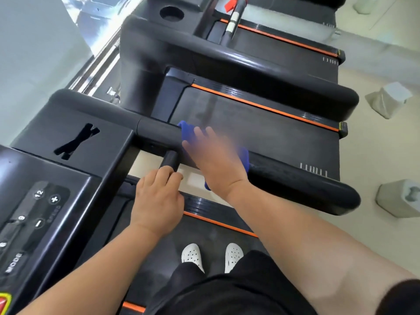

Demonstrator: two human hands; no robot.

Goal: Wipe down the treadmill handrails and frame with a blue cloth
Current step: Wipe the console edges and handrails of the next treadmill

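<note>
right hand (213,160) flat on cloth (186,130), pressing it onto rail (295,183) at its inner end (blurred, thumb hidden). left hand (156,196) clenched round stub grip (170,159). Risk: cloth only pressed, not gripped, so a fast pass could drop it onto belt (211,244).

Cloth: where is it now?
Head view, centre: cloth pressed on the handrail under the right hand, just right of the short grip the left hand holds.
</note>
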